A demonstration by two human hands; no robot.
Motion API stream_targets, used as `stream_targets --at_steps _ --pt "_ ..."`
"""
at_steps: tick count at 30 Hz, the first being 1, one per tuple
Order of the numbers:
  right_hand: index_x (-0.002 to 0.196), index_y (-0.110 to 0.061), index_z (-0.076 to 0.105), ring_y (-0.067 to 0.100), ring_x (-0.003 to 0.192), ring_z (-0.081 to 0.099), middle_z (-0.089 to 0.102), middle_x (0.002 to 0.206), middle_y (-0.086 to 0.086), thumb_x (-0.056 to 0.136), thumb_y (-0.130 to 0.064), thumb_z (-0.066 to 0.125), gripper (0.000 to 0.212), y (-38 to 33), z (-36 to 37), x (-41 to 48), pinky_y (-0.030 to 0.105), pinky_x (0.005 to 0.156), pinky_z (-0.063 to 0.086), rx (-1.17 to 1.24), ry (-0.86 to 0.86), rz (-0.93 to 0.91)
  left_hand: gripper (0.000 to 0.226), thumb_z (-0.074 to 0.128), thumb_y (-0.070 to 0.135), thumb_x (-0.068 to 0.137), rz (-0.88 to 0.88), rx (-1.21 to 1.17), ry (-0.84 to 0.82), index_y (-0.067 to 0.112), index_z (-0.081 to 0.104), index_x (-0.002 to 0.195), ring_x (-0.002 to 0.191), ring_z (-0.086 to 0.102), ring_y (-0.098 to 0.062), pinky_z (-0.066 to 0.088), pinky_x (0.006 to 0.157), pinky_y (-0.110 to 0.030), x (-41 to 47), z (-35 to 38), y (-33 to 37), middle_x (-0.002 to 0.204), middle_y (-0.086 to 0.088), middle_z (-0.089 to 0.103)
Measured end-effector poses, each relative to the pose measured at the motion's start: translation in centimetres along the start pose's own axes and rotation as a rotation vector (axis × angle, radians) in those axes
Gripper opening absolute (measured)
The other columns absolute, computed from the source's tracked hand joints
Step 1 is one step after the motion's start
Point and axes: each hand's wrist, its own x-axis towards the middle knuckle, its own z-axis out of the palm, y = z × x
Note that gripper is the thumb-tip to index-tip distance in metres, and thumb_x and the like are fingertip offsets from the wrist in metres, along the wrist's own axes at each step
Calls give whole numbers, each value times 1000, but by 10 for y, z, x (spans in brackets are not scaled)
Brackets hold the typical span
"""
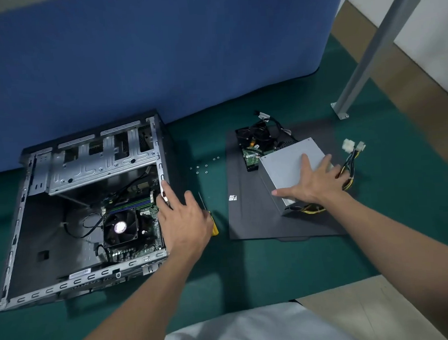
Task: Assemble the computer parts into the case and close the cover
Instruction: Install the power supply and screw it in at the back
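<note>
An open computer case (21, 204) lies on its side at the left, with a motherboard and CPU fan (120, 227) inside. My left hand (184, 218) rests with straight fingers on the case's right rim. At the right, my right hand (313, 178) lies spread on top of a grey power supply (284, 162), its thumb at the near left corner. The power supply stands tilted on the black side cover (253, 214). Its cable bundle with white plugs (353, 148) trails off to the right. Behind it lie a hard drive (250, 157) and a black fan (255, 136).
Several small screws (205, 168) are scattered on the green mat between case and cover. A yellow-handled screwdriver (214, 226) lies partly under my left hand. A blue partition (161, 57) stands behind, and a grey metal leg (362, 66) rises at the right.
</note>
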Motion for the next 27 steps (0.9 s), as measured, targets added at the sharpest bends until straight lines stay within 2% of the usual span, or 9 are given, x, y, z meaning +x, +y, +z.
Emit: stream_targets --at_steps 3,5,11,15,20,24,26,27 --pt "143 -36 -24 56 137 -2 -26 150 28 28 -98 50 151 -10 2 6 73 102 6 -56 -46 5 41 51 38 87 -2 9 -7 13 49 119 134 21 -47 33 103 -53 -1 -1 1 156 -27 3" --pt "142 -36 -27 57 137 -1 -26 150 28 33 -95 55 149 -13 3 10 74 100 8 -77 -55 -13 42 51 39 87 -6 13 -13 14 50 120 135 20 -48 33 103 -54 -2 -1 2 157 -27 2" --pt "143 -45 -9 54 133 15 -5 154 25 32 -89 55 135 -14 -1 7 70 101 15 -38 41 -98 46 50 43 88 -13 -25 -32 16 51 125 137 15 -45 29 106 -53 -3 -5 5 158 -22 -3" --pt "142 -44 5 53 129 24 9 152 25 31 -85 55 128 -17 0 -10 69 101 18 36 53 -75 48 49 42 88 -18 -70 -10 17 50 129 138 15 -43 25 109 -53 0 -6 3 158 -19 0" --pt "145 -46 9 51 131 27 20 150 19 28 -83 56 131 -21 -15 -32 67 102 18 283 -76 -4 51 51 42 85 -37 -86 26 18 51 130 139 16 -40 19 110 -53 -1 -8 2 157 -18 10" --pt "144 -51 12 43 132 30 21 149 7 33 -75 66 126 -15 -24 -51 59 106 27 678 -173 17 55 55 39 85 36 -110 85 18 46 135 144 3 -33 10 111 -50 -9 -14 6 158 -17 12" --pt "145 -50 17 38 130 33 24 138 0 36 -68 71 123 -13 -29 -63 54 107 32 844 -182 -19 56 56 36 87 90 -250 96 16 44 137 143 15 -30 14 110 -48 -11 -24 17 156 -14 22" --pt "144 -50 19 35 129 35 25 131 -2 37 -66 72 121 -13 -32 -70 53 107 33 872 -171 -43 58 56 37 89 72 -410 47 15 41 140 139 26 -30 21 111 -46 -10 -32 26 153 -12 31"
